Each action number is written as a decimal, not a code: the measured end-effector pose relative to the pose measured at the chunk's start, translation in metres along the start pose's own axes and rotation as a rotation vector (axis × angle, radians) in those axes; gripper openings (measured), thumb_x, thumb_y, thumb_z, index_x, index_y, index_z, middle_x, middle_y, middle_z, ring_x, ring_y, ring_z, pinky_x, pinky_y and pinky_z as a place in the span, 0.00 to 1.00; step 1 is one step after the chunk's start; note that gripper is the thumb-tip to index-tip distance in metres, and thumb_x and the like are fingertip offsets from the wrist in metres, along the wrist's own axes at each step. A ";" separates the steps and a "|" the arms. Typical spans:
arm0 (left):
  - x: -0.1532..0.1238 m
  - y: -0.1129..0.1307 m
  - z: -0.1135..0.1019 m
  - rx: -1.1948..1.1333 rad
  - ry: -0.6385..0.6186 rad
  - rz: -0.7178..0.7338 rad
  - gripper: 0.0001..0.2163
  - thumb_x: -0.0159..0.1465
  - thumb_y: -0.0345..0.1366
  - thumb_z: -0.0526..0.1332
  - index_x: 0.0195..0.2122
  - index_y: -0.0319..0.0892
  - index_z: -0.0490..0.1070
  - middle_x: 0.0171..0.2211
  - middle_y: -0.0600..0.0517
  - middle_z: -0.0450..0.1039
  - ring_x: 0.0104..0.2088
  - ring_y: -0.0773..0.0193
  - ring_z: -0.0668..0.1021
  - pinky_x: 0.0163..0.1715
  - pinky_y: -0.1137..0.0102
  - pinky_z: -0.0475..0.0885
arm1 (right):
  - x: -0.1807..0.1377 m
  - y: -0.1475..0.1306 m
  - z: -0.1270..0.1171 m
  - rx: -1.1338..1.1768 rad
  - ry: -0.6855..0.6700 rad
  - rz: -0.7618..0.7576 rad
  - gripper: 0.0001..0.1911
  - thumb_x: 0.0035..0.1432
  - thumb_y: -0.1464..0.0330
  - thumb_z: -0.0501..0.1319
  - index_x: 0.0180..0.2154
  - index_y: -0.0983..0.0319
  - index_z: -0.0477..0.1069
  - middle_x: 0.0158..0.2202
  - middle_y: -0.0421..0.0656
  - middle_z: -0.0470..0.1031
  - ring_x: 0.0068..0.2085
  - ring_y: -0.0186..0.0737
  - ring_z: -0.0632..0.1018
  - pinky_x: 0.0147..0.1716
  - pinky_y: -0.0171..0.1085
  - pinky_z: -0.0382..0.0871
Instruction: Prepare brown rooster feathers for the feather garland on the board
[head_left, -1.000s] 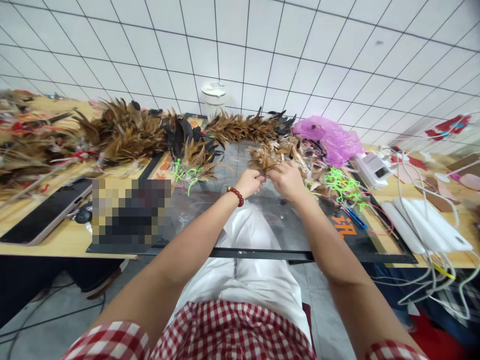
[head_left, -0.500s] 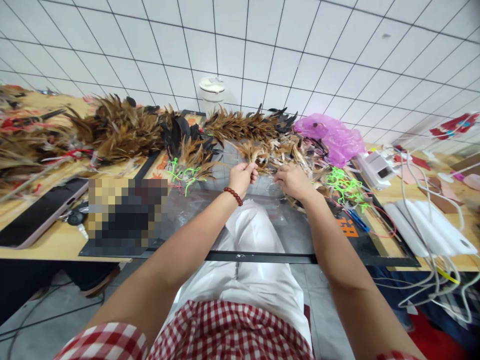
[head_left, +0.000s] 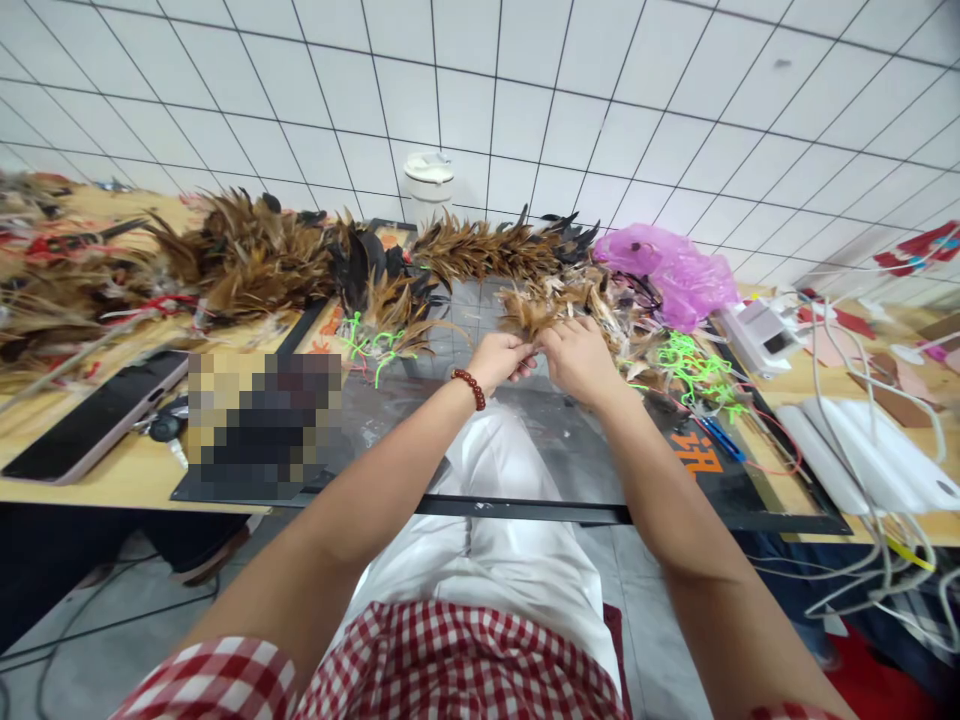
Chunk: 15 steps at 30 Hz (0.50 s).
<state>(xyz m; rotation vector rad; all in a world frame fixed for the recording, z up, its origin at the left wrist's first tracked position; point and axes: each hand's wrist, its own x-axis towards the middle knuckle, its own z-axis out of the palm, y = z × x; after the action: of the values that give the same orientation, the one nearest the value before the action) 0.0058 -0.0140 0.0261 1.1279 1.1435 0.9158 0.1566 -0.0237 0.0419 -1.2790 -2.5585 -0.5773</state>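
Over the glass tabletop, my left hand (head_left: 501, 362), with a bead bracelet (head_left: 470, 388) at its wrist, is closed in a pinch. Brown feathers (head_left: 527, 312) fan out just beyond the fingertips. My right hand (head_left: 581, 358) is closed too, its curled fingers meeting the left fingertips at the feathers' base. The exact grip is hidden behind the fingers. Behind my right hand lies a heap of loose feathers (head_left: 596, 297). Bright green strings (head_left: 694, 368) lie right of that hand, and a bundle of feathers with green strings (head_left: 386, 315) lies to the left.
A long feather strip (head_left: 487, 248) lies at the back, before a white lidded cup (head_left: 429, 185). Beside it sits a pink plastic bag (head_left: 675, 270). A phone (head_left: 97, 415) and keys (head_left: 166, 425) lie left; a blue pen-like tool (head_left: 722, 440), white power bank-like block (head_left: 862, 455) and cables lie right.
My right hand has moved left from the feather heap and met my left hand. The left hand has lowered slightly, still pinching feathers. The view has shifted a little.
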 end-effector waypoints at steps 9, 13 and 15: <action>0.007 -0.001 -0.007 -0.080 0.147 0.039 0.08 0.61 0.27 0.58 0.24 0.36 0.69 0.16 0.57 0.64 0.13 0.78 0.64 0.13 0.79 0.54 | -0.004 0.009 0.016 0.028 -0.079 0.234 0.14 0.60 0.72 0.51 0.40 0.63 0.74 0.40 0.51 0.74 0.44 0.47 0.69 0.42 0.43 0.52; 0.010 0.000 -0.011 -0.239 0.271 0.071 0.08 0.61 0.27 0.56 0.25 0.36 0.68 0.17 0.58 0.64 0.14 0.78 0.64 0.14 0.79 0.54 | -0.007 0.020 0.017 0.243 -0.182 0.155 0.16 0.56 0.76 0.53 0.38 0.59 0.77 0.40 0.46 0.75 0.44 0.43 0.71 0.41 0.40 0.54; 0.012 0.000 -0.012 -0.269 0.299 0.084 0.07 0.61 0.27 0.56 0.26 0.36 0.68 0.17 0.58 0.64 0.15 0.78 0.64 0.14 0.79 0.55 | -0.008 0.024 0.014 0.282 -0.124 0.190 0.16 0.57 0.76 0.52 0.39 0.59 0.77 0.41 0.46 0.75 0.45 0.43 0.71 0.41 0.40 0.55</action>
<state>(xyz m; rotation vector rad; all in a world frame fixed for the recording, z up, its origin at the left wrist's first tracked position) -0.0041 -0.0004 0.0229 0.8430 1.1753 1.2952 0.1802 -0.0100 0.0326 -1.4688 -2.4635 -0.0975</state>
